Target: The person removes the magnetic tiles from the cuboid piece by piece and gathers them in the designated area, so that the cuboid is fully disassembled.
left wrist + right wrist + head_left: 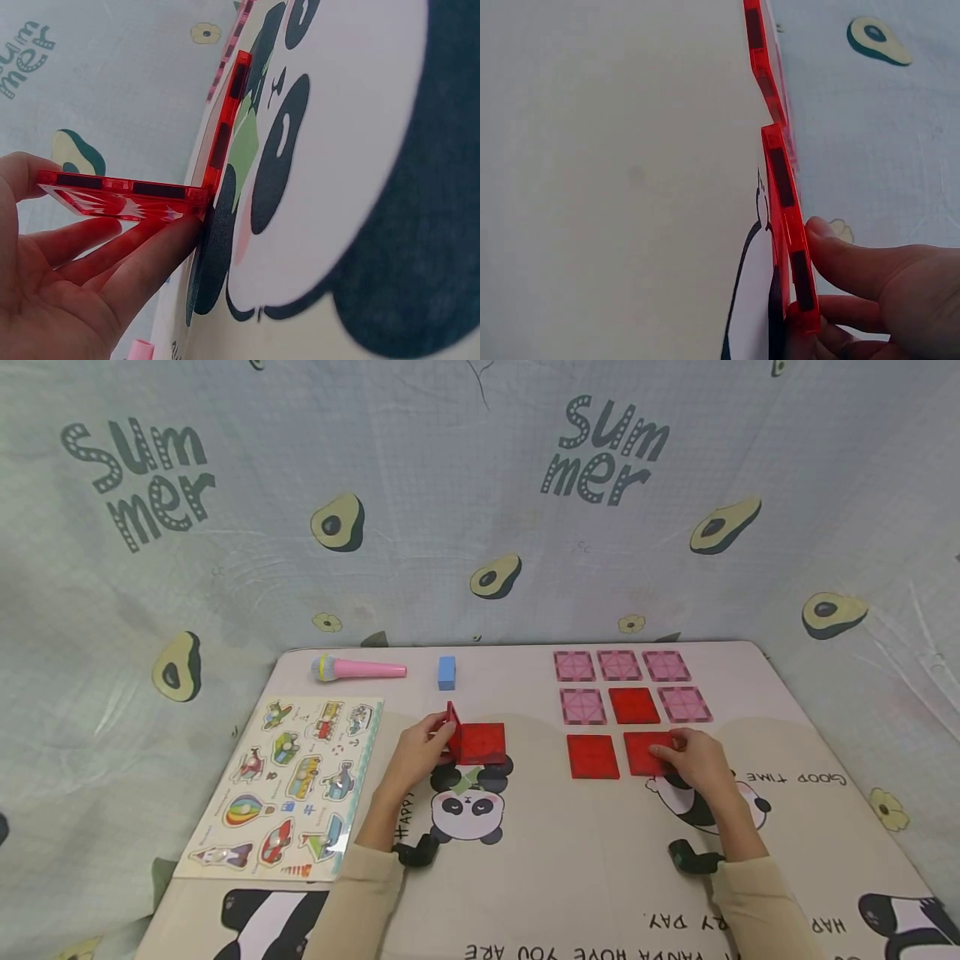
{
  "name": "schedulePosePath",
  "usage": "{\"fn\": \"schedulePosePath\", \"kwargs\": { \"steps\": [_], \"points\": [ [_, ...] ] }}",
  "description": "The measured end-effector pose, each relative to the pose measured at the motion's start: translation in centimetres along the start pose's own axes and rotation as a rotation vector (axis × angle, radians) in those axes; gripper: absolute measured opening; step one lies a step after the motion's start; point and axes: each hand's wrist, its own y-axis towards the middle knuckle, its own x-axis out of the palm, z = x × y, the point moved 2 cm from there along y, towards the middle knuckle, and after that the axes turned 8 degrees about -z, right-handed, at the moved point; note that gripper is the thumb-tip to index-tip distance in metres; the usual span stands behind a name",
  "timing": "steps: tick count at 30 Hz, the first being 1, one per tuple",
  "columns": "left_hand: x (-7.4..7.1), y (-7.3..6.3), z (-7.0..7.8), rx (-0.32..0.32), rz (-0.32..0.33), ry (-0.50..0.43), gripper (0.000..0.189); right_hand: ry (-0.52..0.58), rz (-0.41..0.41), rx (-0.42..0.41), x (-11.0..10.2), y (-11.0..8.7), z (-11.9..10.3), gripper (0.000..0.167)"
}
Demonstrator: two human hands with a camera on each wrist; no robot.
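Observation:
On the left side of the table, my left hand (414, 756) holds a red magnetic tile (453, 732) upright. Its lower edge meets the left edge of another red tile (483, 743), which lies flat; the left wrist view shows the held tile (120, 196) at about a right angle to the flat one (227, 124). Over on the right, my right hand (701, 762) pinches the right edge of a red tile (642, 753), thumb on its upper face in the right wrist view. Beside it lies a separate red tile (593, 757).
Behind the right hand are rows of pink tiles (619, 665) with one red tile (634, 706) among them. At the back left lie a pink toy microphone (367, 669) and a blue block (447, 673). A picture puzzle board (247, 727) covers the left side; a patterned curtain (420, 460) hangs behind.

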Motion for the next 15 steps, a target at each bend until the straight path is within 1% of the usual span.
{"fn": "schedulePosePath", "kwargs": {
  "steps": [5, 11, 15],
  "points": [
    [0.00, -0.03, 0.09, 0.005, 0.004, -0.002, 0.052, -0.017, -0.019, -0.005, -0.01, 0.07, -0.07, 0.064],
    [-0.08, -0.03, 0.01, 0.003, 0.005, -0.024, 0.051, -0.051, -0.034, -0.027, -0.06, 0.23, -0.21, 0.058],
    [-0.21, -0.08, 0.00, 0.008, 0.007, -0.032, 0.051, -0.062, -0.024, -0.037, -0.21, 0.12, -0.32, 0.060]
  ]
}}
